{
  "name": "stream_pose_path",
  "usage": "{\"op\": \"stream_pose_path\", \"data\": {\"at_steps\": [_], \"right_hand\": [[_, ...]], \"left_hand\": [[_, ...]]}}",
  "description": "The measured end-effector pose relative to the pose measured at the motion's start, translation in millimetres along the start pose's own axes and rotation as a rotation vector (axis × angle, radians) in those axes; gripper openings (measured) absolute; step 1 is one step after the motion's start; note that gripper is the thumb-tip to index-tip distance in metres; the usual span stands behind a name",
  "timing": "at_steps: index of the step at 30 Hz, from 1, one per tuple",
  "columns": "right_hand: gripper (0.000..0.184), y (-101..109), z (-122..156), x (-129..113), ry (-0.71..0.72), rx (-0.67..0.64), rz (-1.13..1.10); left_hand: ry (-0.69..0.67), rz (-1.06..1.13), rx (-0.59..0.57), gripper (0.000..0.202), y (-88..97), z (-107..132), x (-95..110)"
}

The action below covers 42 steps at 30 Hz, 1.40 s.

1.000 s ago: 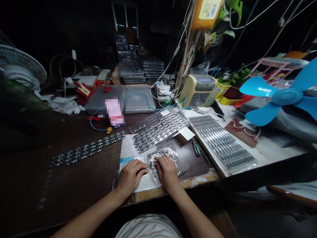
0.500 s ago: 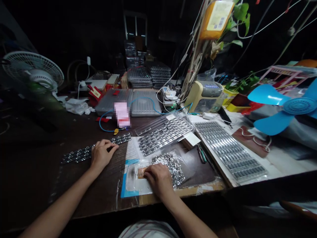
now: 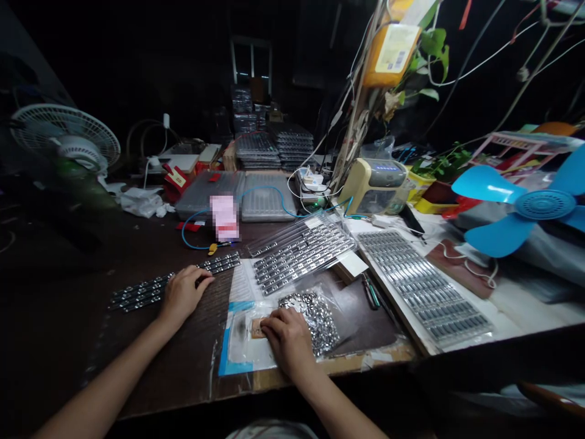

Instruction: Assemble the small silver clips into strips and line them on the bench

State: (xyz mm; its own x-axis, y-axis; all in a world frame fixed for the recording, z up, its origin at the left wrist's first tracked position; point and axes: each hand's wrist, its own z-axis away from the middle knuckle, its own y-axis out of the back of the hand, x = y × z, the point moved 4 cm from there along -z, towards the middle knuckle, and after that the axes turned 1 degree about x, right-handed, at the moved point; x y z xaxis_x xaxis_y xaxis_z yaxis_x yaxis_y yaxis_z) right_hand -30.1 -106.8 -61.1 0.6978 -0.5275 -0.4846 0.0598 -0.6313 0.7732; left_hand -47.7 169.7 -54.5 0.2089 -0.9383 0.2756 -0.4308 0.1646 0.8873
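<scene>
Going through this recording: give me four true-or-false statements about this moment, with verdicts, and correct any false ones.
The left hand rests on a row of metal strips. True.
The right hand grips a pair of pliers. False: it rests on a clear plastic sheet beside a bag of small metal parts.
The blue fan stands left of the hands. False: it is to their right.
A white fan stands at the far left. True.

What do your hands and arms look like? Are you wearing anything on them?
My left hand and right hand are bare, with no gloves. My left forearm and right forearm have no sleeves on them. I can't see a watch, a bracelet or any rings.
</scene>
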Motion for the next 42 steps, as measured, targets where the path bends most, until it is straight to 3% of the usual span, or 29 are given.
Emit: {"op": "stream_pose_path", "data": {"at_steps": [3,7,10,16,18,21,25,31,36,42], "right_hand": [[0.011,4,-1,0,0.004,-0.019,0.028],[0.031,21,1,15,0.005,0.03,0.154],[0.033,30,8,30,0.012,0.041,0.244],[0.007,29,18,40,-0.052,0.078,0.167],[0.008,29,20,39,-0.065,0.111,0.147],[0.01,30,21,39,-0.069,0.135,0.133],[0.014,31,21,42,-0.074,0.164,0.118],[0.026,29,18,42,-0.047,0.131,0.079],[0.016,30,17,40,-0.068,0.114,0.077],[0.014,31,17,39,-0.085,0.099,0.06]], "left_hand": [[0.028,-0.118,0.02,0.023,7.8,11,-10],[0.044,-0.172,0.032,0.022,15.3,12,-14],[-0.018,-0.077,0.02,0.023,7.7,-9,9],[-0.114,0.078,-0.068,0.02,-32.8,-70,81],[-0.112,0.092,-0.065,0.018,-41.2,-81,93],[-0.091,0.121,-0.061,0.016,-42.3,-84,95],[-0.073,0.214,-0.082,0.023,-25.4,-62,83],[-0.094,0.549,-0.231,0.026,-1.7,10,85],[-0.07,0.565,-0.238,0.017,-10.7,57,108],[-0.129,0.628,-0.171,0.014,-20.6,70,125]]}}
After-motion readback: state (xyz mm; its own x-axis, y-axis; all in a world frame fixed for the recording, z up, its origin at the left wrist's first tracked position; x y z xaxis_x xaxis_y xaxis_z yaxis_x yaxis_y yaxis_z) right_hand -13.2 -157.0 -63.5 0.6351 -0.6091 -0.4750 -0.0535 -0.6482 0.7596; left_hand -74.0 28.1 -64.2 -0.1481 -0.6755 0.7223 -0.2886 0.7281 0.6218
